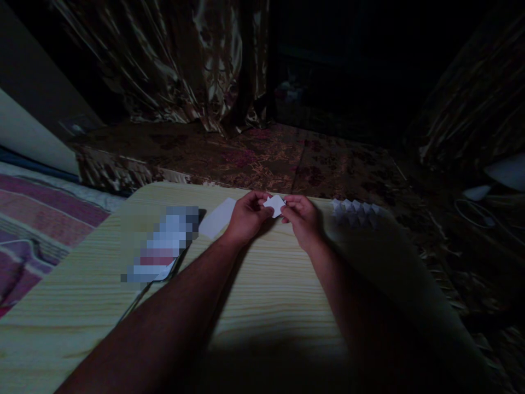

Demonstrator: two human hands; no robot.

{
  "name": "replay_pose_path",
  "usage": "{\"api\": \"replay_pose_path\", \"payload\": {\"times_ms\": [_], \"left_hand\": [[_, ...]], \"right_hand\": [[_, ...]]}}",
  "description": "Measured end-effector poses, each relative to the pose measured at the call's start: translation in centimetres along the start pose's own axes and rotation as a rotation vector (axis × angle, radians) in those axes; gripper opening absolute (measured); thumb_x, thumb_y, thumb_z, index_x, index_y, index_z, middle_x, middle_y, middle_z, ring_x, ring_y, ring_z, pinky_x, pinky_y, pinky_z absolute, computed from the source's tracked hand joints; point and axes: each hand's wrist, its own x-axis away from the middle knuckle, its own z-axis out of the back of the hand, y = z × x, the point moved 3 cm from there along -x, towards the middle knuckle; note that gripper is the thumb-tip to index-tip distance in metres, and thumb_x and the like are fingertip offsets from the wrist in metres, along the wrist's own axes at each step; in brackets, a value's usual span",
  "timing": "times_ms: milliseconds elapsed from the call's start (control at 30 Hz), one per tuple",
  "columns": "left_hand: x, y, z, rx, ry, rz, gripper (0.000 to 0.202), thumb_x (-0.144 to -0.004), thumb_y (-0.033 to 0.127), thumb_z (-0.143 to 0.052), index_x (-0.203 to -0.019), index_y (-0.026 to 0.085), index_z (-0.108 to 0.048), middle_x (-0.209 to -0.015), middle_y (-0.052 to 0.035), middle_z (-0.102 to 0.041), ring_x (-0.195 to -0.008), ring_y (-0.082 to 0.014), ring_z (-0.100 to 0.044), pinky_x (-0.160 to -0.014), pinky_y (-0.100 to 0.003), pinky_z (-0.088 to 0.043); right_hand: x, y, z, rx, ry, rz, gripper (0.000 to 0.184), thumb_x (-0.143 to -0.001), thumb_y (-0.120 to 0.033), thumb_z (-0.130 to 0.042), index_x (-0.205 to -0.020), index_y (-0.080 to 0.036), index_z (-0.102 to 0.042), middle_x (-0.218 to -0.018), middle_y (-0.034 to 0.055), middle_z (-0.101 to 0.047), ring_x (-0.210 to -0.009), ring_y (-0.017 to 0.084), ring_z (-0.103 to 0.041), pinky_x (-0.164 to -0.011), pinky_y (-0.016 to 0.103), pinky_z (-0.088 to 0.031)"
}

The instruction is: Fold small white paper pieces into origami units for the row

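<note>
A small piece of folded white paper (275,205) is held up between both hands near the far edge of the wooden table (262,290). My left hand (247,218) pinches its left side between thumb and fingers. On the opposite side, my right hand (301,218) grips the paper the same way, thumb in front. Flat white paper (219,218) lies just left of my left hand. To the right of my right hand stand several small folded white paper pieces (355,213) in rows.
A phone (168,241) with a blurred screen lies at the table's left, a cable (135,303) running from it. Beyond the table is a ledge with patterned cloth (262,153), below curtains (221,60). Striped bedding (49,213) is at left; a white cord (471,213) at right.
</note>
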Motion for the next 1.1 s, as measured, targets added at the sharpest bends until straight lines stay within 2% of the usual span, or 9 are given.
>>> {"api": "replay_pose_path", "payload": {"times_ms": [200,300,400,600,767,933,1100], "left_hand": [[0.02,-0.25,-0.12,-0.009,-0.033,-0.007,0.029,-0.063,0.022,-0.074,-0.088,0.017,-0.06,-0.073,0.0009,-0.062,-0.059,-0.0106,-0.055,-0.054,-0.022,-0.042],[0.13,-0.06,-0.21,0.006,-0.04,-0.018,0.032,-0.066,0.024,-0.072,-0.095,0.017,-0.062,-0.078,-0.0005,-0.064,-0.065,-0.0119,-0.058,-0.061,-0.024,-0.045],[0.17,0.04,-0.25,0.011,-0.023,-0.025,0.038,-0.066,0.024,-0.071,-0.103,0.018,-0.063,-0.075,0.0,-0.064,-0.062,-0.0116,-0.057,-0.06,-0.024,-0.045],[0.07,-0.32,-0.24,-0.025,-0.016,-0.044,0.025,-0.067,0.027,-0.072,-0.088,0.015,-0.067,-0.071,-0.0012,-0.064,-0.059,-0.0116,-0.056,-0.058,-0.024,-0.044],[0.1,-0.38,-0.11,-0.076,0.001,-0.044,0.023,-0.068,0.029,-0.072,-0.085,0.014,-0.068,-0.066,-0.0004,-0.062,-0.055,-0.0103,-0.053,-0.054,-0.023,-0.041],[0.09,-0.44,-0.08,-0.087,0.022,-0.035,0.024,-0.068,0.031,-0.072,-0.085,0.015,-0.068,-0.065,-0.0002,-0.062,-0.054,-0.0101,-0.052,-0.053,-0.022,-0.04],[0.06,-0.38,-0.1,-0.105,0.009,-0.073,0.022,-0.07,0.032,-0.071,-0.084,0.016,-0.064,-0.062,0.0005,-0.061,-0.051,-0.0093,-0.051,-0.05,-0.022,-0.04]], "right_hand": [[-0.12,0.48,0.09,0.034,0.008,0.018,0.024,-0.069,-0.029,-0.067,-0.088,-0.018,-0.057,-0.075,-0.0003,-0.065,-0.059,0.011,-0.058,-0.051,0.022,-0.048],[-0.04,0.33,0.09,0.037,0.003,0.033,0.027,-0.069,-0.027,-0.067,-0.093,-0.019,-0.057,-0.074,-0.0012,-0.066,-0.059,0.011,-0.058,-0.052,0.022,-0.048],[0.1,0.07,-0.05,0.054,-0.014,0.041,0.032,-0.069,-0.026,-0.066,-0.1,-0.02,-0.057,-0.072,-0.0022,-0.066,-0.059,0.011,-0.058,-0.053,0.022,-0.048],[0.17,0.13,-0.39,0.093,-0.026,0.054,0.021,-0.07,-0.027,-0.065,-0.089,-0.018,-0.061,-0.072,-0.0003,-0.067,-0.061,0.011,-0.06,-0.056,0.022,-0.047],[0.16,0.21,-0.43,0.096,-0.011,0.048,0.017,-0.071,-0.029,-0.064,-0.084,-0.018,-0.062,-0.068,-0.0007,-0.065,-0.057,0.011,-0.058,-0.053,0.022,-0.046],[0.15,0.17,-0.41,0.118,-0.013,0.058,0.021,-0.072,-0.03,-0.064,-0.09,-0.019,-0.063,-0.067,-0.0018,-0.065,-0.057,0.011,-0.057,-0.051,0.021,-0.044],[-0.02,0.66,-0.32,0.127,0.004,0.047,0.019,-0.071,-0.031,-0.064,-0.085,-0.018,-0.063,-0.068,-0.0006,-0.066,-0.057,0.011,-0.059,-0.051,0.021,-0.045]]}}
